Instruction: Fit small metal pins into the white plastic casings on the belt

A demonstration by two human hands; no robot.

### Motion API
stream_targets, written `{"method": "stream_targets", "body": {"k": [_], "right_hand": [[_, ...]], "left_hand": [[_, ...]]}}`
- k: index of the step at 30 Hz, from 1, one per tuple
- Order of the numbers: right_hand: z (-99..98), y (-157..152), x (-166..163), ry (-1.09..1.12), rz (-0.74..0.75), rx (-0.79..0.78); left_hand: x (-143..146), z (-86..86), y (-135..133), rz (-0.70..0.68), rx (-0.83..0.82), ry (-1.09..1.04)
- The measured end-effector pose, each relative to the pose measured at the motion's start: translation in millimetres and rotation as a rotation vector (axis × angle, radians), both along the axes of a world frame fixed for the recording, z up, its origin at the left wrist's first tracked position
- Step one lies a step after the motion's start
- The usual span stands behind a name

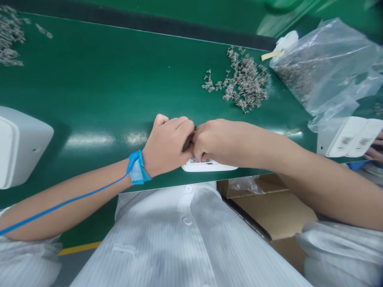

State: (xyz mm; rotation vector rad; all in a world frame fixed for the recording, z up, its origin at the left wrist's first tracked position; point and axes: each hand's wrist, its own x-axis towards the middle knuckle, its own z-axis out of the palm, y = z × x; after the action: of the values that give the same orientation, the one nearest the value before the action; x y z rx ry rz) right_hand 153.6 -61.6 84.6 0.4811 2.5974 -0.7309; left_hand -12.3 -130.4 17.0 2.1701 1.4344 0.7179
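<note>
Both hands meet knuckle to knuckle over a small white plastic housing [209,166] that lies at the near edge of the green belt [104,91]. My left hand [169,144] is curled into a fist, with a blue strap and cord [137,167] round its wrist. My right hand [209,139] is also curled, fingertips pressed down on the housing's top. What the fingers pinch between them is hidden. A loose heap of small metal springs [242,81] lies on the belt beyond my right hand.
A clear plastic bag of springs [323,67] sits at the far right. Two white housings [350,137] lie at the right edge, with another person's fingers [377,151] beside them. A large white casing [18,147] is at the left. More springs [10,36] lie far left. A cardboard box [269,211] stands below the belt.
</note>
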Motion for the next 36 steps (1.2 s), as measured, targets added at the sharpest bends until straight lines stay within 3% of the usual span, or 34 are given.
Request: {"method": "stream_targets", "body": {"k": [7, 9, 11, 14, 17, 19, 22, 25, 29, 36], "right_hand": [[1.6, 13, 7, 0.232, -0.009, -0.236], [6.4, 15, 14, 0.347, -0.087, -0.232], [4.8, 12, 25, 0.521, -0.282, -0.076], [-20.8, 0, 40, 0.786, -0.679, 0.354], [-58.5, -14, 39, 0.906, -0.898, 0.460], [-74.2, -21, 33, 0.896, -0.811, 0.425], [-79.8, -24, 26, 0.825, -0.500, 0.394], [-78.0, -23, 25, 0.764, -0.439, 0.353], [-79.8, -21, 28, 0.741, -0.485, 0.301], [-79.9, -21, 26, 0.746, -0.500, 0.237]], "left_hand": [[2, -3.5, 2, 0.000, 0.011, 0.028], [-1, -2.4, 1, -0.006, 0.036, 0.078], [-9, 2.0, -6, -0.004, 0.073, 0.166], [-34, 12.7, -30, 0.082, 0.086, 0.306], [-67, 23.3, -71, 0.315, 0.019, 0.391], [-88, 27.4, -100, 0.530, 0.020, 0.460], [-117, 26.6, -133, 0.805, 0.108, 0.534], [-142, 21.8, -151, 1.008, 0.170, 0.591], [-175, 20.9, -158, 1.033, 0.164, 0.634], [-213, 22.6, -152, 0.952, -0.175, 0.634]]}}
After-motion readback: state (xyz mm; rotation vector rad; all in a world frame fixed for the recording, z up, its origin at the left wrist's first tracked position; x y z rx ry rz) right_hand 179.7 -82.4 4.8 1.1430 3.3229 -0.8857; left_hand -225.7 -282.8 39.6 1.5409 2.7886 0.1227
